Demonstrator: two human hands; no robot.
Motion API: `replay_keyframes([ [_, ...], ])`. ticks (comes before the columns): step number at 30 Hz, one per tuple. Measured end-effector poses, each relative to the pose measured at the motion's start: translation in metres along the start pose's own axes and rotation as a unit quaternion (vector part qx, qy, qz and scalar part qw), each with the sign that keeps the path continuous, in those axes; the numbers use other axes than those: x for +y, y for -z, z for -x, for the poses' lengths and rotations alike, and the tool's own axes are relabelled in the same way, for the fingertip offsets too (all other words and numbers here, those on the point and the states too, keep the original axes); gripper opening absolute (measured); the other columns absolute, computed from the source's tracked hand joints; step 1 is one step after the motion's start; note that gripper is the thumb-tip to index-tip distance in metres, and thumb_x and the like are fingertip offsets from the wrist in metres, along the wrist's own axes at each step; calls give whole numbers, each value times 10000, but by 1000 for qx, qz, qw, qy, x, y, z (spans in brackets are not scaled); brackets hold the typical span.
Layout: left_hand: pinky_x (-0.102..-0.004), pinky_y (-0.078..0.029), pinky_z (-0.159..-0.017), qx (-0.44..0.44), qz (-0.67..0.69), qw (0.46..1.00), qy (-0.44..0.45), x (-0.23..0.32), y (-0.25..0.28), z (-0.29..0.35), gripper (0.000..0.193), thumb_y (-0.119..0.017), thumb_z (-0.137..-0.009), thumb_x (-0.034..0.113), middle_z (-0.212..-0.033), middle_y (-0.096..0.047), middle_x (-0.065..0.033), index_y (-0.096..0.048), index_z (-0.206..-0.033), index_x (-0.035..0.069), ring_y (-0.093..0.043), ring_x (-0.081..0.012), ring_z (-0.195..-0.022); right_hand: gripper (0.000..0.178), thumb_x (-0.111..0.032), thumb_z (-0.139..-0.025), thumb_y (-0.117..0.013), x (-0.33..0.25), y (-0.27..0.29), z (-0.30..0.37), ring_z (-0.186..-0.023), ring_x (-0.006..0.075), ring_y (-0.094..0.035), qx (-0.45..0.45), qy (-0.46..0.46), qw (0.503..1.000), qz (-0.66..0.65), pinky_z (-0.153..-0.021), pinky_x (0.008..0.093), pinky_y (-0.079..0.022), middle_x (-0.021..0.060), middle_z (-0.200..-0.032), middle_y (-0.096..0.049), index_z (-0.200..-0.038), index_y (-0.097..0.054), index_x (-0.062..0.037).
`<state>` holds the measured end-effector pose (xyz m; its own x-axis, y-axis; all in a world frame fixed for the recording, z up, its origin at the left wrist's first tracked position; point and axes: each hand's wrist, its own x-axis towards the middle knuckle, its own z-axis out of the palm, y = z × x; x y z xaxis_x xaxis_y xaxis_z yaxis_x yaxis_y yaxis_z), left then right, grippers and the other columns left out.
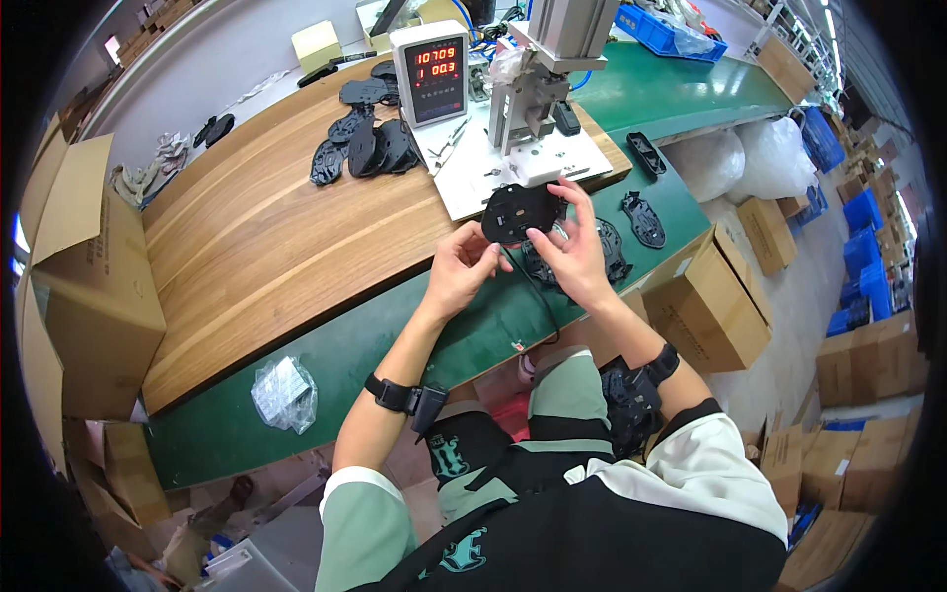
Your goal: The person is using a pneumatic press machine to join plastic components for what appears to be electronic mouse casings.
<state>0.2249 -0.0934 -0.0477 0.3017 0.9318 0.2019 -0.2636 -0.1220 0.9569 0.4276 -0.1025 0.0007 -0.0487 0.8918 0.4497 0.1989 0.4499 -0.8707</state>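
A black, rounded plastic mouse shell (521, 212) is held in front of the press, its inner side with small holes and ribs facing up. My right hand (577, 247) grips its right side, thumb on the near edge and fingers around the far edge. With fingers bent together, my left hand (462, 268) pinches at its lower left edge; a thin black cable (538, 291) hangs down close by. Beneath and behind my right hand lie more black shell parts (614, 252), partly hidden. Another open shell part (645, 219) rests farther right on the green bench.
A metal press (533, 99) stands on a white base plate (464, 197), beside a box with a red digital display (431, 74). Several black shells (380, 148) are piled on the wooden board (286, 227). Cardboard boxes (705, 301) flank the green bench; a clear plastic bag (285, 395) lies front left.
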Motion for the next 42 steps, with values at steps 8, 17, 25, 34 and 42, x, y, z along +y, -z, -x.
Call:
replay_keyframes([
  [8, -257, -516, -628, 117, -152, 974, -121, 5, 5, 4, 118, -594, -1024, 57, -864, -763, -62, -699, -1057, 12, -668, -92, -693, 543, 55, -998, -632, 9, 22, -82, -1148, 187, -637, 164, 47, 981, -90, -984, 299, -534, 141, -1299, -593, -1463, -378, -63],
  [17, -251, -476, -581, 230, -256, 920, -186, 4, 23, -2, 144, -530, -1046, 63, -755, -683, -49, -645, -987, 0, -628, -95, -648, 421, -91, -988, -750, 156, 97, -220, -990, 184, -716, 236, -19, 970, -56, -882, 292, -579, 186, -1165, -730, -1351, -582, 40],
  [25, -273, -494, -594, 247, -256, 921, -161, 0, 29, -2, 133, -536, -1045, 66, -730, -669, -56, -643, -991, 8, -644, -116, -640, 326, -179, -1003, -751, 185, 76, -246, -913, 130, -701, 174, -45, 984, -9, -818, 280, -559, 88, -1092, -771, -1310, -725, -68],
  [34, -237, -445, -583, 229, -280, 922, -137, -2, 23, -11, 209, -527, -1090, 154, -761, -665, -33, -646, -1011, 1, -570, -67, -649, 902, -455, -831, -869, 180, 75, -217, -1284, 356, -594, 134, 66, 961, 231, -1082, 438, -487, 249, -1402, -598, -1502, -502, 23],
  [42, -256, -494, -652, 242, -262, 929, -97, -10, 36, 0, 203, -519, -1087, 122, -777, -647, -50, -644, -991, -6, -623, -111, -705, 652, -228, -793, -845, 139, 35, -187, -1212, 405, -590, 170, 93, 932, 307, -1070, 455, -486, 228, -1279, -587, -1337, -564, -5],
])
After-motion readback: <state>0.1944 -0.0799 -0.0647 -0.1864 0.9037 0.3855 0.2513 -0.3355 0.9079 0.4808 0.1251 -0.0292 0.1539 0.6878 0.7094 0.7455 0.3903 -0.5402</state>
